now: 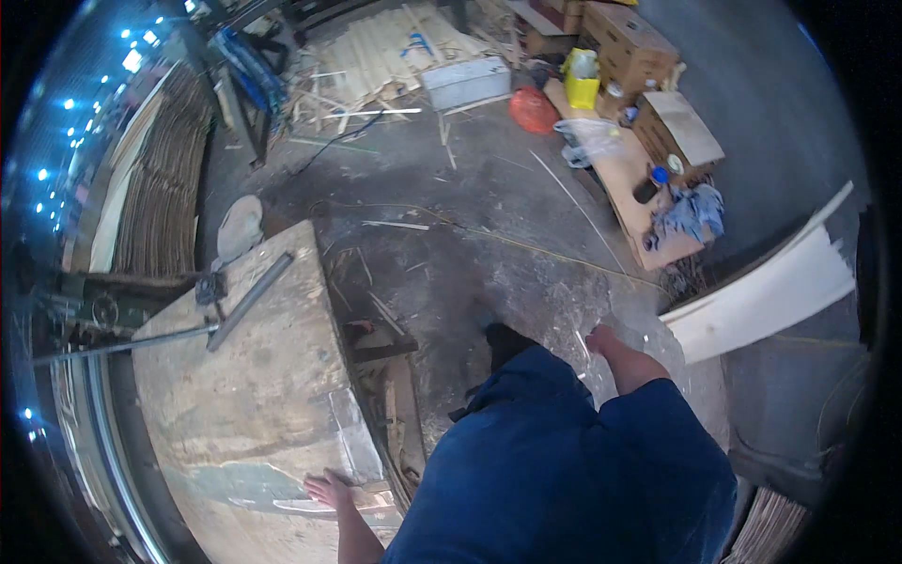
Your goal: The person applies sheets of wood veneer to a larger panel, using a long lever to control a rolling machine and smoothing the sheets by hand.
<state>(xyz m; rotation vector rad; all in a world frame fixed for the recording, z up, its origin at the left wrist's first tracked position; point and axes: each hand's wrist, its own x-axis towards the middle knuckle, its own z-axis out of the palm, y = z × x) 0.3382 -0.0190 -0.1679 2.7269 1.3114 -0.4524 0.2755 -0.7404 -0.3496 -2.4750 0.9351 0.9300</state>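
Observation:
My left hand (329,489) rests flat with its fingers stretched out on a large worn wooden tabletop (254,395), near its right edge. A pale strip-like patch (366,496) shows on the top beside the fingers. Out to the right of my body hangs my right hand (599,338), low over the floor in this view. Its fingers are small and blurred, so I cannot make out whether it holds anything. A dark metal bar (250,301) lies across the far part of the tabletop, joined to a long thin rod (132,344).
Stacked veneer sheets (155,179) stand at the far left. Pale boards (376,52) and loose strips lie at the back. A low bench (625,193) on the right bears a cloth (691,214), a bottle and boxes. A curved white sheet (766,296) leans nearer. A cord (507,240) crosses the floor.

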